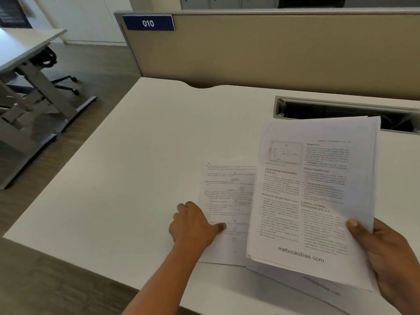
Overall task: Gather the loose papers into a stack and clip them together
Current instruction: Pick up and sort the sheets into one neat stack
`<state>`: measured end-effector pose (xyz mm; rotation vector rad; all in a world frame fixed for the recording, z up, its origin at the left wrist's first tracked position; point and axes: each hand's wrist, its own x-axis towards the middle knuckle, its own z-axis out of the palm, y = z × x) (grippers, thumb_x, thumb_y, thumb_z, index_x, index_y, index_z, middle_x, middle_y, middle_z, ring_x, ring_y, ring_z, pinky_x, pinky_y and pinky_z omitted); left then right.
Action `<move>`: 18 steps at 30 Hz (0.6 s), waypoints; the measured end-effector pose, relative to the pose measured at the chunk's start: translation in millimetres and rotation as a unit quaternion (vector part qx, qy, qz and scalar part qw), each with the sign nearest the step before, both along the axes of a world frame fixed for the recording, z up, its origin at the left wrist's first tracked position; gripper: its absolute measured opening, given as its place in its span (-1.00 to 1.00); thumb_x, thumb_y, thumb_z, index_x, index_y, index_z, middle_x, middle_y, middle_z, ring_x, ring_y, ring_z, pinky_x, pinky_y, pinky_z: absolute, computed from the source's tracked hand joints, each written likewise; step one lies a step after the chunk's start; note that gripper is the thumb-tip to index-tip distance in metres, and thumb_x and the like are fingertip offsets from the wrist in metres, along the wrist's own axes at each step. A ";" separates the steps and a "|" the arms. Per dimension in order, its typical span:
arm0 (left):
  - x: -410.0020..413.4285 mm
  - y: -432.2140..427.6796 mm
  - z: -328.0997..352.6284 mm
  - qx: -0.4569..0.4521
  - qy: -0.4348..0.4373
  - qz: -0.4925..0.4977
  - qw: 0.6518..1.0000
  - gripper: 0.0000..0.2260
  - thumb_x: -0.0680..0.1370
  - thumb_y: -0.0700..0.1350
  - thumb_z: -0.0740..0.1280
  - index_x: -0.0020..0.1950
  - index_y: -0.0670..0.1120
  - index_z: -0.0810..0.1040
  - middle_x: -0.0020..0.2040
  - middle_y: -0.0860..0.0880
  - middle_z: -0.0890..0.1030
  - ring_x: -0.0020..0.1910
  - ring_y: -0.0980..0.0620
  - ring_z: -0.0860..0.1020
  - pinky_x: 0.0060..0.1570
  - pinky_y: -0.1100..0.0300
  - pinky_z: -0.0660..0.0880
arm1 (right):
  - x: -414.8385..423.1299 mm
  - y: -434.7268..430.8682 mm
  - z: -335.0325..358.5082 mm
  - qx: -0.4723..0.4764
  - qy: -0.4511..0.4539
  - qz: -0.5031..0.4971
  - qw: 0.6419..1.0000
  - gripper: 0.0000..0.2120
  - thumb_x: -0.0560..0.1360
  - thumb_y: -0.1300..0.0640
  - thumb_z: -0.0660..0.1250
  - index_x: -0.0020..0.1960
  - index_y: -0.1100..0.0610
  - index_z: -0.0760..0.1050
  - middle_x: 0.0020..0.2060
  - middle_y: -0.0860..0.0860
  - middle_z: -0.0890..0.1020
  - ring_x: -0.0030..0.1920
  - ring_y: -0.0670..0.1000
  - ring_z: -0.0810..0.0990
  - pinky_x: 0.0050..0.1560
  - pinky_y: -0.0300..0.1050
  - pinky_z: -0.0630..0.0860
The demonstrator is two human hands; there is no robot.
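1. Right hand [391,253]: at the near right edge of the scene. It grips a stack of printed pages [318,189] by the stack's near right corner, thumb on top, fingers underneath and hidden. The stack is tilted up off the desk and loosely fanned. A lower page [322,289] sticks out at the near side. The top page carries two columns of text, a small graph and the footer "mebooksfree.com".

2. Left hand [193,223]: left of the stack. It grips the left edge of a loose sheet [229,189], thumb pressed on the printed face, fingers curled at the edge. The sheet lies flat on the desk. Its right part is covered by the raised stack.

3. White desk [113,178]: carries the sheet. Its far edge has a curved notch.

4. Cable tray opening [329,109]: a long dark slot with a grey frame, set in the desk at the far right, partly behind the stack's top edge.

5. Beige partition panel [272,48]: stands along the far edge of the desk. A blue label [148,23] at its top left corner reads "010".

6. Far left: a second desk [22,46] on a grey frame, with an office chair base [66,84] on the wood-pattern floor beside it.
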<state>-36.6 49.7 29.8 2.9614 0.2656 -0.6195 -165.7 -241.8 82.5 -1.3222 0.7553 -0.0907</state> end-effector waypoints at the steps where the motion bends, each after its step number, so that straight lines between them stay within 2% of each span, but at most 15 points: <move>1: -0.1 -1.8 -0.6 -0.009 0.004 0.004 1.000 -0.10 0.28 0.44 0.43 0.37 -0.15 0.33 0.25 -0.09 0.44 0.20 -0.08 0.53 -0.08 0.06 0.50 | 0.0 1.2 0.6 -0.002 0.001 0.001 1.000 -0.85 0.57 0.22 0.28 0.07 0.19 0.60 -0.11 0.09 0.74 -0.29 0.02 0.74 -0.34 -0.15 0.66; 4: 0.7 -5.2 -2.2 -0.064 0.014 0.033 0.997 -0.16 0.29 0.33 0.52 0.34 -0.14 0.32 0.24 -0.12 0.45 0.20 -0.11 0.55 0.02 0.01 0.56 | 0.7 3.7 1.1 -0.012 -0.003 0.003 1.000 -0.85 0.56 0.23 0.27 0.06 0.19 0.60 -0.18 0.03 0.76 -0.30 -0.01 0.73 -0.39 -0.19 0.63; 9: 4.0 -7.6 -2.5 -0.133 0.016 0.073 0.988 -0.21 0.29 0.18 0.60 0.30 -0.15 0.29 0.23 -0.14 0.48 0.17 -0.15 0.57 0.01 0.00 0.55 | 0.0 8.1 2.4 -0.006 -0.017 0.000 1.000 -0.84 0.48 0.17 0.32 0.03 0.18 0.59 -0.27 0.00 0.76 -0.34 -0.02 0.73 -0.42 -0.21 0.62; 14: 7.1 -5.1 -7.1 -0.130 0.006 0.067 0.989 -0.28 0.25 0.22 0.60 0.21 -0.09 0.37 0.14 -0.07 0.55 0.08 -0.08 0.60 -0.09 0.05 0.55 | -4.3 5.5 -1.3 -0.019 -0.001 -0.007 1.000 -0.87 0.58 0.24 0.27 0.02 0.16 0.60 -0.27 -0.02 0.76 -0.35 -0.03 0.73 -0.40 -0.21 0.63; 16: 8.5 -3.6 -8.5 -0.127 -0.002 0.062 0.990 -0.29 0.24 0.25 0.59 0.21 -0.07 0.41 0.16 -0.06 0.51 0.12 -0.06 0.56 -0.02 0.06 0.54 | -5.9 3.5 -2.7 -0.024 0.003 -0.011 1.000 -0.86 0.58 0.25 0.27 0.02 0.16 0.60 -0.27 -0.02 0.76 -0.34 -0.03 0.73 -0.40 -0.21 0.63; 18: 11.0 -3.4 -9.3 -0.107 -0.016 0.056 0.993 -0.21 0.21 0.27 0.59 0.26 -0.06 0.38 0.20 -0.07 0.47 0.20 -0.08 0.49 0.09 0.03 0.50 | -7.1 1.6 -5.2 -0.022 0.003 -0.016 1.000 -0.87 0.56 0.22 0.29 0.02 0.17 0.61 -0.20 0.01 0.76 -0.31 -0.01 0.73 -0.32 -0.14 0.66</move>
